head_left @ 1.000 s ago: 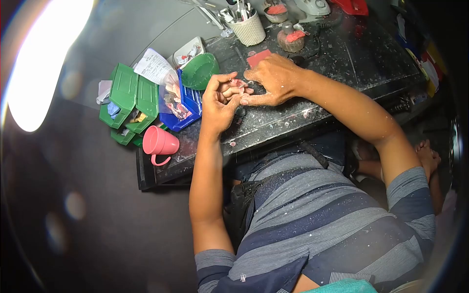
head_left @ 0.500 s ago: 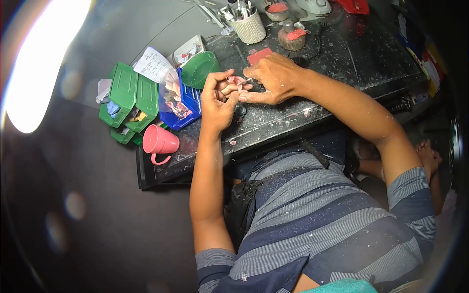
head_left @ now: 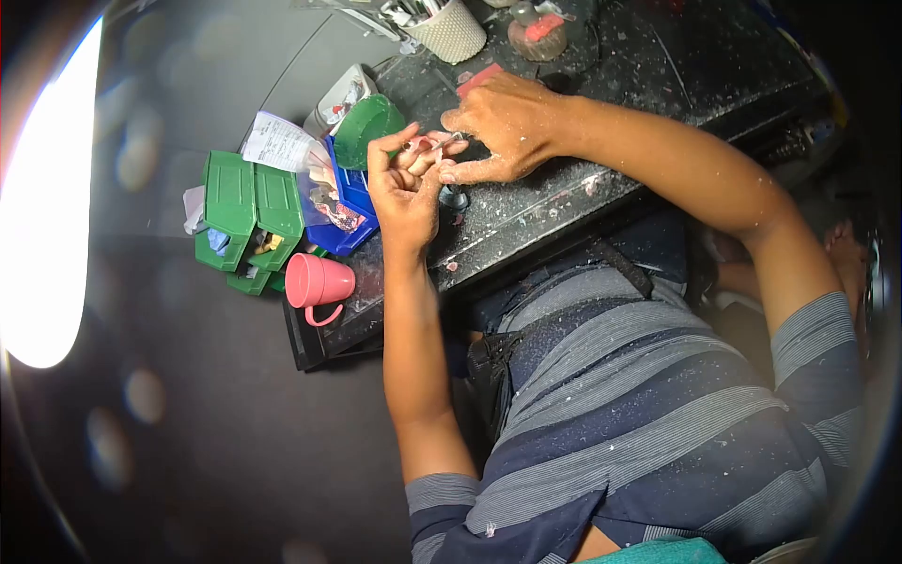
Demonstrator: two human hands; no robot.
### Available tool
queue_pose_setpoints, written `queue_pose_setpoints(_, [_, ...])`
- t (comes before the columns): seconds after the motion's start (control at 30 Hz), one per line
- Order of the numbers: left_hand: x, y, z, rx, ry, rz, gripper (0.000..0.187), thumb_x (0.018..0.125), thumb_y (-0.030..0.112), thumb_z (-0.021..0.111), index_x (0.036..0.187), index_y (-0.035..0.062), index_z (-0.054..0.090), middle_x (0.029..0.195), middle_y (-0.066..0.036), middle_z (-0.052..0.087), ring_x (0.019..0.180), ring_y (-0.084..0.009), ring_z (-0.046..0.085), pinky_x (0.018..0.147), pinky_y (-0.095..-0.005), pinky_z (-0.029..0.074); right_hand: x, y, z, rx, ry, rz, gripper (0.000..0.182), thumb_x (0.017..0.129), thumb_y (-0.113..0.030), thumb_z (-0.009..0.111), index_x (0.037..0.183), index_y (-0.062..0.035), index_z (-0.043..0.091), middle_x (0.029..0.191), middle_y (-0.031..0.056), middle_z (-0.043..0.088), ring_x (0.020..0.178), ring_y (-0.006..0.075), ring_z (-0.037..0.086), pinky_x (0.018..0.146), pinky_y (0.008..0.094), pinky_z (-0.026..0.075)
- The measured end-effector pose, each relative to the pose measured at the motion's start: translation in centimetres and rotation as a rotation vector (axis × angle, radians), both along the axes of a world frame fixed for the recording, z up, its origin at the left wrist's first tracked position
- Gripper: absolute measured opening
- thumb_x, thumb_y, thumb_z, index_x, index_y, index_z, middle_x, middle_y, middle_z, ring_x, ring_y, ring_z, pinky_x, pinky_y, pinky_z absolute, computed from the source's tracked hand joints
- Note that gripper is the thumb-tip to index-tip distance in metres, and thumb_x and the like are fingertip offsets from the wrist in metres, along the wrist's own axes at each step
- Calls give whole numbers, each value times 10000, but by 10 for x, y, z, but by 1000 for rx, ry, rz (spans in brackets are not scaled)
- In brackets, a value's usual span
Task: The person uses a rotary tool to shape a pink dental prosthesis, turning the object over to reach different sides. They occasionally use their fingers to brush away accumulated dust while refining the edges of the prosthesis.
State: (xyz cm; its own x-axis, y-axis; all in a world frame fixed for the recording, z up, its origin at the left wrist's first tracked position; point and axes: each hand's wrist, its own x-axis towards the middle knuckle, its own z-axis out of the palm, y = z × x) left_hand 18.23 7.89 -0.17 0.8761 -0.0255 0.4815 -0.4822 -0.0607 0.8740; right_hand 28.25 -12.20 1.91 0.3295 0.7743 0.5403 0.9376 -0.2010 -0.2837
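My left hand [head_left: 406, 197] is turned palm up, its fingers curled round a small pink denture-like piece [head_left: 427, 144]. Close against it from the right comes my right hand [head_left: 503, 127], dusted with white powder. Its index finger and thumb are bent toward the pink piece, and a thin, shiny tool tip [head_left: 458, 138] shows between the two hands. Most of that tool is hidden by the fingers. Just behind the right hand lies a flat pink-red sheet [head_left: 477, 79]. A green bowl [head_left: 365, 130] stands right behind the left fingertips.
The black worktop [head_left: 564, 202] is strewn with white dust and scraps. To the left are green bins [head_left: 230, 202], a blue bin [head_left: 343, 240] with bagged pieces, a paper slip [head_left: 279, 141] and a pink mug [head_left: 319, 280]. A beige tool cup [head_left: 449, 33] and a round jar [head_left: 537, 38] stand behind.
The view has shifted, so the hands and back items sit higher and further left. Both hands stay together at the pink piece, with the tool tip now showing more clearly.
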Motion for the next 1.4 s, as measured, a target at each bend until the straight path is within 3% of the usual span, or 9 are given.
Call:
queue_pose_setpoints(0.1, [0,1,-1,28,-18,19,521,924,-64,741,1350,-12,446,1205,-223,678,1111,-326,727,975,-370,594,3,5,-8,125,-59,44,610,882,-602,690,766,-4,656,603,216,608,623,429,646,612,508,507])
queue_pose_setpoints(0.37, [1,2,0,-41,12,28,506,948,-62,712,1367,-16,431,1216,-255,666,1105,-361,724,991,-432,592,1,1,-2,80,-37,6,589,839,-564,719,795,24,707,625,226,648,634,439,671,633,506,540])
queue_pose_setpoints(0.53, [5,14,1,-149,80,-144,568,1017,234,697,1436,-25,413,1292,-350,639,1113,-364,727,972,-442,597,-6,-4,14,208,7,-86,653,769,-605,764,786,44,699,602,224,637,634,426,689,640,500,559])
queue_pose_setpoints(0.67, [4,15,-1,-270,134,-193,627,1012,329,693,1427,-47,412,1287,-331,647,1097,-350,733,964,-452,601,-9,1,10,194,4,-143,805,753,-724,731,799,78,693,616,243,650,624,426,703,640,499,573])
queue_pose_setpoints(0.9, [5,8,-2,-179,114,-130,568,1014,248,710,1412,-30,416,1250,-291,674,1047,-323,742,947,-438,603,-16,7,14,59,79,-178,925,751,-850,653,740,74,701,625,239,658,617,416,701,617,488,574])
queue_pose_setpoints(1.0, [4,0,0,-136,92,-36,514,1012,158,709,1400,-20,423,1224,-265,688,1026,-309,744,929,-425,605,-13,8,10,49,33,-169,894,768,-834,652,706,56,702,625,233,658,607,414,696,608,489,573])
queue_pose_setpoints(1.1, [4,5,-2,-87,0,-127,541,993,152,734,1413,-21,438,1239,-207,673,1087,-255,711,950,-374,590,-15,6,12,13,74,-186,845,792,-798,665,709,42,709,622,232,655,610,413,696,613,490,574])
queue_pose_setpoints(1.27, [5,9,-6,-93,14,-28,473,982,-35,672,1396,-1,445,1223,-194,659,1105,-243,695,945,-366,594,-16,9,6,11,50,-182,769,835,-730,669,727,31,709,649,235,664,648,411,707,641,493,576])
queue_pose_setpoints(1.4, [4,9,-4,-67,53,6,639,904,118,833,1377,-7,421,1276,-188,624,1150,-284,694,985,-376,583,-15,8,8,-5,49,-174,740,856,-698,662,772,35,715,699,242,682,687,414,715,670,499,578])
